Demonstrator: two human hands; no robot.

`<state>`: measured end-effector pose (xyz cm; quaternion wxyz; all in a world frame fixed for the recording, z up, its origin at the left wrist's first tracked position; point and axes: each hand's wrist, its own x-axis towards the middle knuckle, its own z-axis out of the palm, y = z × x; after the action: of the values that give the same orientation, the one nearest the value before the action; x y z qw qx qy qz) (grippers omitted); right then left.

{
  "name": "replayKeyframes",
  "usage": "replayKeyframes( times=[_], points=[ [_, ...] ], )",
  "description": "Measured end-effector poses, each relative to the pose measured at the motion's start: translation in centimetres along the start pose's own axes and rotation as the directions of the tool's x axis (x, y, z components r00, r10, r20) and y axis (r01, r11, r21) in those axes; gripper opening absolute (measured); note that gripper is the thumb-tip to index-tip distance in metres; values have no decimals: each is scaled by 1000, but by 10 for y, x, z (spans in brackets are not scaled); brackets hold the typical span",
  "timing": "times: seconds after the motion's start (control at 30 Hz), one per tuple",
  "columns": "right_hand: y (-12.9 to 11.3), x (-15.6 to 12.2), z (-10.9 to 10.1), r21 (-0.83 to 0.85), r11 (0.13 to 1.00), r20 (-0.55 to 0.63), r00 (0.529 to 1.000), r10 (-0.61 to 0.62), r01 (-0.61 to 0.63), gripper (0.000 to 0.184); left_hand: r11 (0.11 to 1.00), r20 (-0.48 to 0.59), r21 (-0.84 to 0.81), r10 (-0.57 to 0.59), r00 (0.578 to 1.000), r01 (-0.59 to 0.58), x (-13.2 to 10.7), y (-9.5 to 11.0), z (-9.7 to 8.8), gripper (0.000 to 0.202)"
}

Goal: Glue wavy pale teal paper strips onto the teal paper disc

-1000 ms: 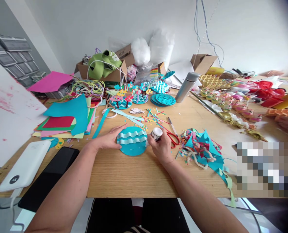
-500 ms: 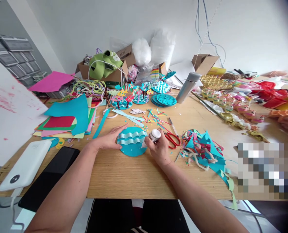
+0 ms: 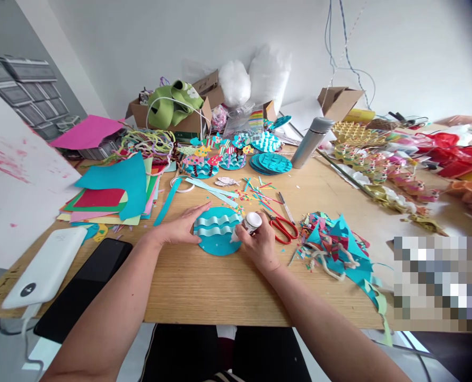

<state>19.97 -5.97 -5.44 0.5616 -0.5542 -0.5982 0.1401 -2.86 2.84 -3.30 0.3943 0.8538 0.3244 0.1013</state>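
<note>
While the left hand [image 3: 184, 225], fingers outspread, rests at the left edge of a blue disc [image 3: 219, 245] on the bench [image 3: 204, 292], fingers of the right hand [image 3: 263, 245] grasp one white bottle [image 3: 252, 222]; nozzle [image 3: 234, 237], a second ago at the disc's right rim, now sits farther inward.

White bottle [image 3: 252, 221], at the right edge of the blue disc [image 3: 219, 246]: bore small dark print, unreadable. White power bank [image 3: 49, 265], well left of the disc: bore a round dark mark [image 3: 28, 289], undecipherable. No wording or number was legible.
</note>
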Motion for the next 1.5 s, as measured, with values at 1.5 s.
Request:
replayKeyframes(
  times=[1.5],
  points=[
    [18,34,-24,776,421,236,835,498,-470,36,914,-537,7,-339,773,405,8,0,-7,58]
  ],
)
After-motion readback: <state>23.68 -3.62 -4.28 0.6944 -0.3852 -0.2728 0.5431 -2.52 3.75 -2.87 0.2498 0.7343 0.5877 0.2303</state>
